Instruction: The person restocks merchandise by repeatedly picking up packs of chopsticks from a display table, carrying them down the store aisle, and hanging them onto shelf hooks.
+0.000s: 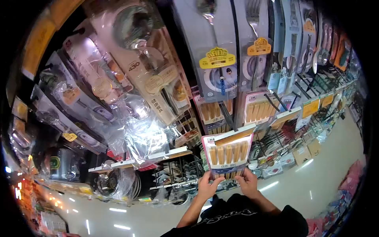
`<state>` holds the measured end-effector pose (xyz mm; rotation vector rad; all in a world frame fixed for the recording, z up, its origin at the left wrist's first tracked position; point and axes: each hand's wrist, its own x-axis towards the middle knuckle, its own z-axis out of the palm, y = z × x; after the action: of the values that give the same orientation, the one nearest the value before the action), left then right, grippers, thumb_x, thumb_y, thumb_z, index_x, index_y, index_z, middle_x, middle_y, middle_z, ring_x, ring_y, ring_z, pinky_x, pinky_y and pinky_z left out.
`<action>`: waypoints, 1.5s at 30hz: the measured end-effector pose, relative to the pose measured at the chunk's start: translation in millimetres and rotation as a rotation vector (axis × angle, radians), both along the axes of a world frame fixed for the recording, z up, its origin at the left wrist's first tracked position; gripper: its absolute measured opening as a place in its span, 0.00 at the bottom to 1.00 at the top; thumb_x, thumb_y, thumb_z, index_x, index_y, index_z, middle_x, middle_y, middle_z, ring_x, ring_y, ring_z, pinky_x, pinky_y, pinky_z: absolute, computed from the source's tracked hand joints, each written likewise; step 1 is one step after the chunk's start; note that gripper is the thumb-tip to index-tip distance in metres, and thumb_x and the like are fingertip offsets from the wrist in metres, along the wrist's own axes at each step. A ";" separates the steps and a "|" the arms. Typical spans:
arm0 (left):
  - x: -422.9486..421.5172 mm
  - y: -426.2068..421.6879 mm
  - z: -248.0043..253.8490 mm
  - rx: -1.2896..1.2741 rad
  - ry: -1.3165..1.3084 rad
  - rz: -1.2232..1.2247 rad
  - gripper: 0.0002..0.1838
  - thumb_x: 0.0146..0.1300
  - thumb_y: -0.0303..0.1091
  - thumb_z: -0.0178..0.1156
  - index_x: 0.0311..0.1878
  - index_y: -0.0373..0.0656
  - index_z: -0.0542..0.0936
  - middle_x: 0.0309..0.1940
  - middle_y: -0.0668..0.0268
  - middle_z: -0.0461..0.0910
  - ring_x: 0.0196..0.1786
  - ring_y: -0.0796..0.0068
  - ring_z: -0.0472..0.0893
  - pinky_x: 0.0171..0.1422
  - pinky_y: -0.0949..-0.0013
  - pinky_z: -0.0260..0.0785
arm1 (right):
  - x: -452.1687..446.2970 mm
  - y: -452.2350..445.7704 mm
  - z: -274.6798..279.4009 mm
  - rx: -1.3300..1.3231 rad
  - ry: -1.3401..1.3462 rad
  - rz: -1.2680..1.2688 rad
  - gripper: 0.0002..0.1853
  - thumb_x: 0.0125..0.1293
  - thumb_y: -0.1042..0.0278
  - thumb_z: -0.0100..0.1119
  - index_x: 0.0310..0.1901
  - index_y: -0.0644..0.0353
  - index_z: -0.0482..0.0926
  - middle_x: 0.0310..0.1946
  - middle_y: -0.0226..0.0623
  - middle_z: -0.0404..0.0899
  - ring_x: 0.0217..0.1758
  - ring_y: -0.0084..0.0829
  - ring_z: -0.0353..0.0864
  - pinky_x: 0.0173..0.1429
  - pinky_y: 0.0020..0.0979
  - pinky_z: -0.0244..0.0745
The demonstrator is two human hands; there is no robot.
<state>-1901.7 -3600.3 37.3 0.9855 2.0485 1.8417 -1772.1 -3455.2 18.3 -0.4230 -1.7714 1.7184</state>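
And here's the display rack (177, 151), filling most of the view, with the pale floor (335, 146) stretching away beyond its lower edge. Toward the rack's upper left, a big ladle pack (138, 59) hangs face out, presumably so shoppers can read the card. Nearer the middle of the top edge, a spoon pack (213, 51) and, right beside it, a fork pack (254, 47) hang lengthwise, a sensible fit for long handles. Now the chopstick pack (231, 154), upright at the rack's front edge, its top by a label strip; whether it's free of the peg, I can't tell! The left hand (207, 186) and right hand (248, 182) pinch its bottom corners, thumbs in front, fingers hidden, probably steadying it without covering the front. Smallest, a yellow price label (310, 108) faces out along that edge.
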 end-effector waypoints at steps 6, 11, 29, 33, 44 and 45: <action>-3.5 4.5 29.8 0.056 -0.039 -0.072 0.17 0.57 0.30 0.70 0.46 0.33 0.77 0.34 0.61 0.85 0.36 0.76 0.84 0.43 0.72 0.75 | -5.0 -4.5 29.7 0.006 0.058 -0.051 0.17 0.64 0.78 0.59 0.54 0.69 0.75 0.38 0.33 0.82 0.38 0.20 0.78 0.44 0.25 0.74; 8.2 17.0 36.7 0.108 -0.140 0.001 0.19 0.58 0.30 0.69 0.49 0.32 0.76 0.39 0.60 0.85 0.41 0.78 0.83 0.47 0.71 0.75 | -6.1 12.8 24.5 0.007 0.063 -0.011 0.16 0.64 0.78 0.59 0.54 0.68 0.75 0.41 0.35 0.83 0.43 0.21 0.81 0.49 0.26 0.75; 14.1 -1.5 48.3 0.041 -0.045 -0.006 0.21 0.58 0.39 0.70 0.49 0.36 0.77 0.34 0.53 0.84 0.33 0.65 0.84 0.39 0.66 0.75 | -2.0 -17.9 46.2 -0.148 0.156 0.005 0.25 0.67 0.81 0.53 0.65 0.73 0.63 0.60 0.41 0.73 0.62 0.29 0.73 0.66 0.30 0.66; -18.4 9.5 43.0 0.060 -0.121 -0.031 0.20 0.58 0.38 0.68 0.49 0.36 0.77 0.32 0.55 0.84 0.31 0.69 0.83 0.37 0.67 0.74 | -28.4 -21.8 44.4 -0.133 0.130 -0.109 0.25 0.67 0.80 0.56 0.64 0.72 0.63 0.58 0.43 0.74 0.59 0.31 0.75 0.65 0.31 0.68; -36.6 56.1 56.0 0.051 0.120 0.234 0.39 0.58 0.34 0.67 0.66 0.28 0.57 0.62 0.44 0.63 0.66 0.51 0.64 0.71 0.57 0.54 | 38.7 -2.0 22.6 -0.128 -0.017 -0.447 0.30 0.58 0.74 0.68 0.62 0.64 0.67 0.55 0.39 0.73 0.56 0.31 0.76 0.53 0.30 0.75; -28.0 63.1 53.8 0.057 0.214 0.328 0.38 0.59 0.33 0.66 0.66 0.29 0.57 0.63 0.45 0.61 0.67 0.52 0.63 0.72 0.57 0.53 | 55.9 7.3 13.2 -0.174 -0.031 -0.449 0.28 0.58 0.74 0.67 0.60 0.65 0.68 0.53 0.38 0.74 0.54 0.31 0.77 0.52 0.30 0.76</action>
<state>-1929.7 -3537.2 91.2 0.9422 2.4206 2.0379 -1716.2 -3447.9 31.5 -0.8557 -1.4130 1.5467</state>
